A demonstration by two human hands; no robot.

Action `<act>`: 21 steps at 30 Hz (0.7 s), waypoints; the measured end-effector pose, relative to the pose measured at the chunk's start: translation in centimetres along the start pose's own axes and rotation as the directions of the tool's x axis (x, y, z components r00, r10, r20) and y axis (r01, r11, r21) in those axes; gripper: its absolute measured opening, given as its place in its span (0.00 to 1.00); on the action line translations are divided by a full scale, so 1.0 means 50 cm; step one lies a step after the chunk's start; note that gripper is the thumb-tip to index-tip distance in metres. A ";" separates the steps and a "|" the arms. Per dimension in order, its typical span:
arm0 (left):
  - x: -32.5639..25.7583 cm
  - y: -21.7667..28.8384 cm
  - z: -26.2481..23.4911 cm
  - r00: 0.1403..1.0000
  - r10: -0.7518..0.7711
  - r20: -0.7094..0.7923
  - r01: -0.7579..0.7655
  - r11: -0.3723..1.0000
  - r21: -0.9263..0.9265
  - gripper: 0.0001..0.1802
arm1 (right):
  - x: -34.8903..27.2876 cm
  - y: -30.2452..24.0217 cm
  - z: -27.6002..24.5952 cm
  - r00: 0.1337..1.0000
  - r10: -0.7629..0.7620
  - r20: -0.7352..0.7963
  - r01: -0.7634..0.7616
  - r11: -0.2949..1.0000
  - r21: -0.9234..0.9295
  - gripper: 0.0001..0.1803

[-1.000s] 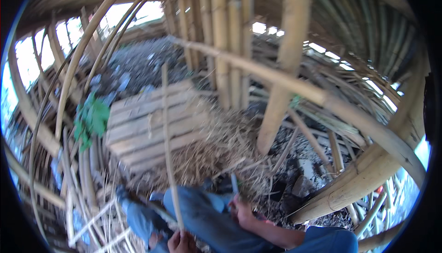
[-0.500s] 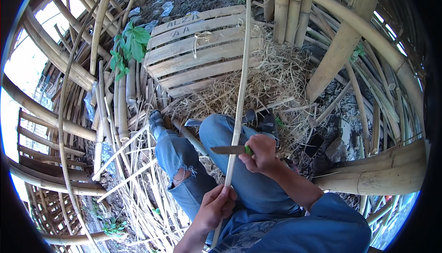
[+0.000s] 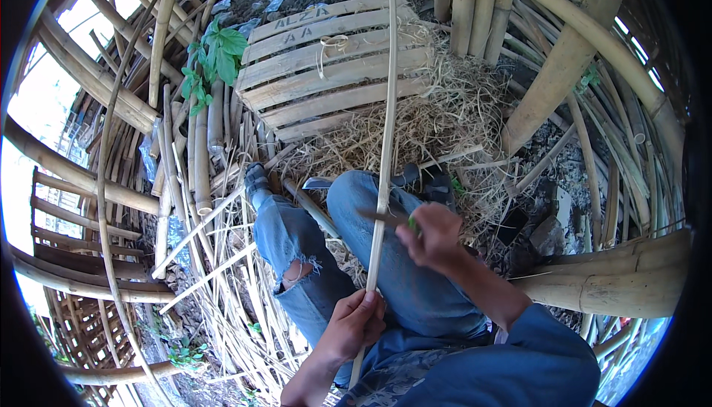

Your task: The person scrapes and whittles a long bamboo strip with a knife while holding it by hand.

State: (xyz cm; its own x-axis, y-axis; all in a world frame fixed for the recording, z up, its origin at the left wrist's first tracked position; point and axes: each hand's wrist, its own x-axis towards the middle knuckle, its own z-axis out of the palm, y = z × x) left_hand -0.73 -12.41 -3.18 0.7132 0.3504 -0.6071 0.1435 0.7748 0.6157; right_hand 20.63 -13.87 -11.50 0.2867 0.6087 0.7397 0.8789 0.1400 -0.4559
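A long pale bamboo strip (image 3: 388, 110) runs from my lap up past my raised knee, its far end over the slatted wooden crate. My left hand (image 3: 357, 322) is closed round its lower part, thumb lying along it. In my right hand (image 3: 432, 235) is a knife (image 3: 382, 216) with a green handle, its fist slightly blurred by motion. The dark blade lies across the strip above my left hand, pointing left; whether it bites into the strip I cannot tell.
Beyond my feet lies the slatted wooden crate (image 3: 326, 62), with curly shavings (image 3: 475, 103) heaped beside it. Split bamboo strips (image 3: 245, 299) are scattered left of my legs. Thick bamboo poles (image 3: 604, 285) stand close on the right, and a bamboo frame (image 3: 89, 184) rises at the left.
My right hand and the knife have moved a little up along the strip, away from my left hand. The left hand keeps its hold. The view has shifted slightly.
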 end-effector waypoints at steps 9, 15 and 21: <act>-0.006 0.014 0.000 0.999 -0.031 0.016 0.032 0.996 -0.084 0.18 | -0.002 0.006 -0.013 0.958 -0.277 0.072 0.285 0.945 -0.159 0.27; -0.022 0.005 -0.001 0.990 -0.127 0.059 0.134 0.983 -0.129 0.18 | 0.030 0.116 -0.026 0.983 0.112 -0.145 -0.144 0.961 -0.238 0.24; -0.011 0.007 -0.018 0.997 -0.077 -0.025 0.073 0.988 -0.139 0.17 | 0.019 0.039 -0.031 0.996 0.088 0.029 -0.083 0.986 -0.145 0.19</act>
State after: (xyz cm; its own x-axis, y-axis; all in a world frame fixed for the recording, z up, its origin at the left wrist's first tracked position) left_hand -1.72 -11.85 -3.08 0.6825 0.3026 -0.6653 0.0986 0.8639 0.4939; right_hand 23.20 -14.23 -10.90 0.3515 0.6412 0.6822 0.8983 -0.0257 -0.4387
